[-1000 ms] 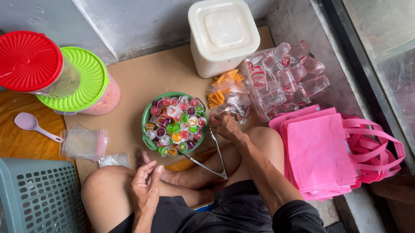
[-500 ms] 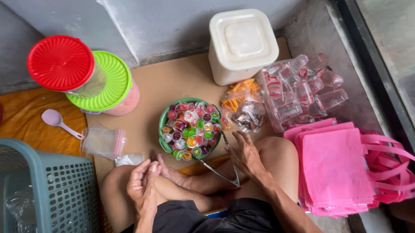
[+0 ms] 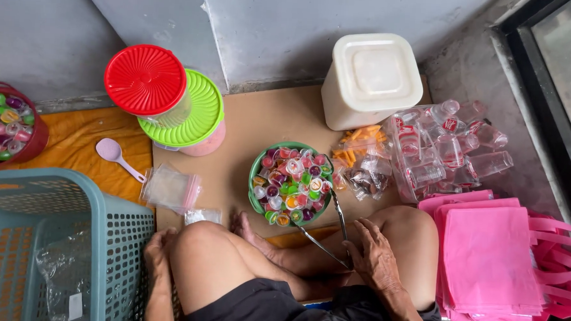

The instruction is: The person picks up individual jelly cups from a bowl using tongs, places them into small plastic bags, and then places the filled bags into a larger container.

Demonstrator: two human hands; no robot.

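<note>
Head view: the right hand (image 3: 374,257), lower centre, grips metal tongs (image 3: 333,236) whose open tips reach the full green bowl of jelly cups (image 3: 291,183). No cup is lifted yet. The left hand (image 3: 157,257) rests against the blue basket (image 3: 63,247), lower left, fingers curled.

One head-worn camera looks steeply down from close above the seated person's knees toward the far wall (image 3: 304,33).

Right hand (image 3: 374,255) rests palm-down, fingers curled, by the knee — left hand (image 3: 157,254) lowered beside the thigh.
</note>
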